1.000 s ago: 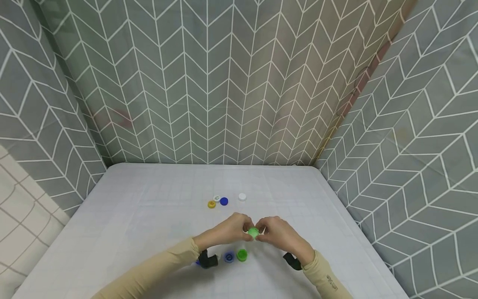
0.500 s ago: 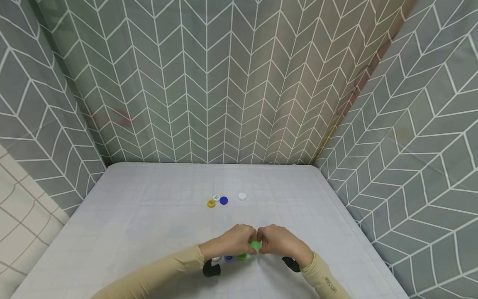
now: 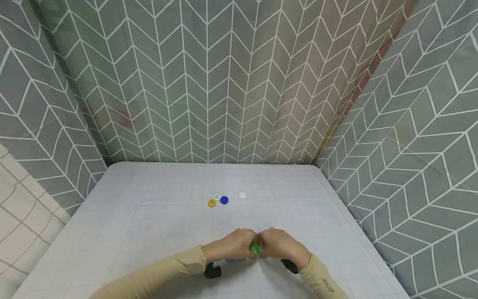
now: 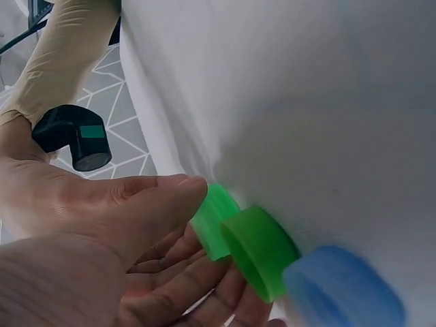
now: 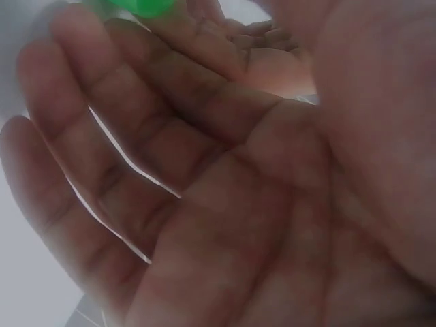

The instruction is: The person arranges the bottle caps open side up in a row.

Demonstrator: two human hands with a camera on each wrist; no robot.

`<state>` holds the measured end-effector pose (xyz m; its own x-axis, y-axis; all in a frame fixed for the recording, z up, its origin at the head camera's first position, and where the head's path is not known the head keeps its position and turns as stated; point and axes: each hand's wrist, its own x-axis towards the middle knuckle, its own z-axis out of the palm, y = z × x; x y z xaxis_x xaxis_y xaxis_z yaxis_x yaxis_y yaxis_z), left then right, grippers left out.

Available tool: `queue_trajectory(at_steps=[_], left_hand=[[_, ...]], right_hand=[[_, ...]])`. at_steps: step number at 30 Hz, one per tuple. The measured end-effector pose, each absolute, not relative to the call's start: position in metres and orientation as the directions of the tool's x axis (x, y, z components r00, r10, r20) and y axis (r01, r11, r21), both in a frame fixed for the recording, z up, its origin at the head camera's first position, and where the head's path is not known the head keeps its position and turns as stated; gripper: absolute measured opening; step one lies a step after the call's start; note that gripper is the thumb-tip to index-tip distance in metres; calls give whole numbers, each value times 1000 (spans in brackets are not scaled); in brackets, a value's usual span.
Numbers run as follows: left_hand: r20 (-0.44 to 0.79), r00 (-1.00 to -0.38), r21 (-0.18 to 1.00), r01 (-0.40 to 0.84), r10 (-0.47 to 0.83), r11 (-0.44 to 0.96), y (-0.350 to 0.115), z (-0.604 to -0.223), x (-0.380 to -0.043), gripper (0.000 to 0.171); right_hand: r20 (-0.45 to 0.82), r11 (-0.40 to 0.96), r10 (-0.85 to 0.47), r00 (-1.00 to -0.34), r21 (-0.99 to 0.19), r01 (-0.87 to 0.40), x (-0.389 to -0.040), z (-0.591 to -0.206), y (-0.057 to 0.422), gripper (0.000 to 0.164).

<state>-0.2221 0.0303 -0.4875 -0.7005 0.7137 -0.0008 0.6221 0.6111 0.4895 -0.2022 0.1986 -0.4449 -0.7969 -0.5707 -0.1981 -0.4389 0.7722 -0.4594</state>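
Between my two hands sits a light green bottle cap point(image 3: 256, 250), its rim low at the cloth in the left wrist view. My left hand point(image 3: 238, 244) pinches one side of it with thumb and fingers. From the other side my right hand point(image 3: 281, 244) pinches it too, the two sets of fingertips meeting behind the cap. A darker green cap point(image 4: 262, 253) stands right beside it, and a blue cap point(image 4: 346, 289) follows in the same row. Seen from above, my left hand mostly hides this row. Only a green edge point(image 5: 146, 5) shows at the top of the right wrist view.
Farther back on the white-covered table point(image 3: 157, 187) lie a yellow cap point(image 3: 211, 203), a white cap with a green mark point(image 3: 217, 197), a dark blue cap point(image 3: 224, 200) and a plain white cap point(image 3: 242, 196). Patterned curtains point(image 3: 224, 104) enclose the table's back and sides.
Both hands have come down and toward the body with the light green cap, to the row of caps. The near row, visible earlier, is now mostly covered by the left hand.
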Motion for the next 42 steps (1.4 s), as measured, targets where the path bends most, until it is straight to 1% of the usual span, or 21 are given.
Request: queue_trajectory(at_steps=[2,6,11,13,15,18,22,29,39,42], left_hand=[[-17,-704,486,615,710,621,31,-488,-223,27],[-72,-707,497,586,703,640,29,-483,-222,32],[-117,-682,556,557,722,617,22,-475,-222,35],[-133,-673,588,537,727,605,17,-471,-223,40],[-146,-668,612,518,729,597,11,-470,-226,45],[-148,-666,635,503,731,587,3,-466,-231,49],[-120,-673,648,504,730,571,-7,-464,-236,45],[-79,-713,661,486,697,572,-31,-459,-248,38],[-36,-800,670,426,599,608,-74,-451,-264,35],[-14,-835,667,401,550,628,-83,-453,-271,34]], right_hand=[[-202,770,-568,-798,-472,-430,-203,-445,198,14],[-207,777,-563,-801,-462,-427,-203,-444,197,18],[-227,804,-553,-802,-399,-441,-204,-443,196,33],[-238,813,-551,-800,-370,-450,-205,-441,195,40],[-234,816,-551,-801,-351,-459,-207,-440,193,43],[-204,808,-557,-805,-358,-468,-209,-438,190,43],[-136,784,-570,-810,-384,-488,-212,-437,183,36],[-47,757,-582,-811,-396,-520,-223,-434,165,33],[-9,728,-581,-814,-453,-515,-250,-441,136,34],[-1,741,-565,-825,-439,-507,-258,-443,127,36]])
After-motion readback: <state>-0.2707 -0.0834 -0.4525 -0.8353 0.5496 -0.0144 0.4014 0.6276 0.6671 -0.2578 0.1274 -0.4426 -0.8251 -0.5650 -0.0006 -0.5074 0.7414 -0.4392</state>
